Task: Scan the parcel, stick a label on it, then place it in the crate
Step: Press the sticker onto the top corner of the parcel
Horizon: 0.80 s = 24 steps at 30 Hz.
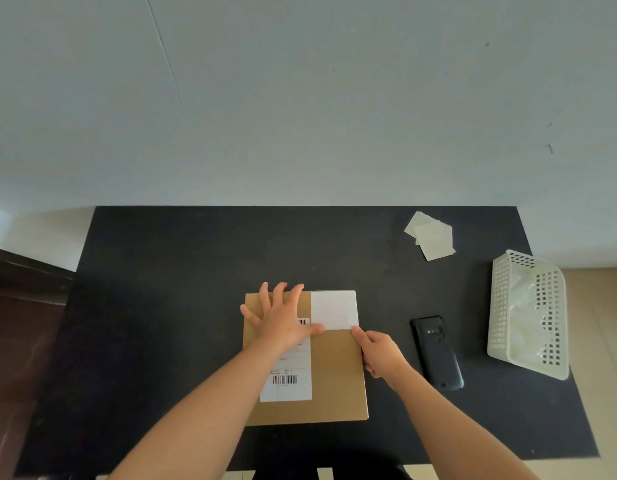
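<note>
A flat brown cardboard parcel (334, 375) lies on the black table (182, 306), near the front edge. A printed shipping label with barcodes (286, 379) runs down its left half. A blank white label (334, 310) sits on its far right corner. My left hand (282, 317) lies flat on the parcel with fingers spread, thumb touching the white label's near left edge. My right hand (379, 353) is at the parcel's right edge, its fingertips pinching or pressing the white label's near right corner. A white plastic lattice crate (528, 313) stands at the table's right edge.
A black handheld scanner (436, 351) lies face down between the parcel and the crate. A small stack of blank labels (431, 237) rests at the back right. A dark wooden cabinet (19, 323) stands to the left of the table; a pale wall rises behind.
</note>
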{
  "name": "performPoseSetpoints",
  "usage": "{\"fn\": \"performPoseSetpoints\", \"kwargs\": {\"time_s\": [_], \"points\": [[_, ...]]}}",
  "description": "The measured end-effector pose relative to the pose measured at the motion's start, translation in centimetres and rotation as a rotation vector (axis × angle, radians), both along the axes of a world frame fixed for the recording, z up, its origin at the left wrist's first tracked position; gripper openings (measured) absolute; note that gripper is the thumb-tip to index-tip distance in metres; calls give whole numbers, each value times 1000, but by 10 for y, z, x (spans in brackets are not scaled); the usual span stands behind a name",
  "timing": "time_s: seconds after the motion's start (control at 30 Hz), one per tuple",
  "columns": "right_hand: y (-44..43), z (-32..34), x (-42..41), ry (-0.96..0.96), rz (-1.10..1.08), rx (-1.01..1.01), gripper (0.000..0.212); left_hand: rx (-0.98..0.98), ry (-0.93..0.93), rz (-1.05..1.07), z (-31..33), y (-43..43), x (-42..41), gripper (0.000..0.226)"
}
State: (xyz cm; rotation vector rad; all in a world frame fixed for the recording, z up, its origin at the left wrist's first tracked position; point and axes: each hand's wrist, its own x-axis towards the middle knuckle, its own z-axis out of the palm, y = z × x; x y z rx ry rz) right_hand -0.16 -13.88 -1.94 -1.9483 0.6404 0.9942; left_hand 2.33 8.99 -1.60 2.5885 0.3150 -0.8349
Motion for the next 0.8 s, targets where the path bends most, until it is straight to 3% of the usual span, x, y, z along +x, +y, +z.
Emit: {"fn": "performPoseSetpoints", "kwargs": {"time_s": [0.2,0.3,0.4,0.6,0.8], "points": [[4,8,1,40,240,-251,71,-14,44,-15,6,0,7,99],[4,11,1,19,226,-272,73,-22,16,-8,7,4,5,82],[11,18,19,-40,132,-333,84,-23,-37,128,7,2,10,57],[49,16,67,12,160,-400,113,99,45,332,1,-26,26,62],[37,2,73,9,137,-302,86,57,-11,365,-10,-26,25,45]]}}
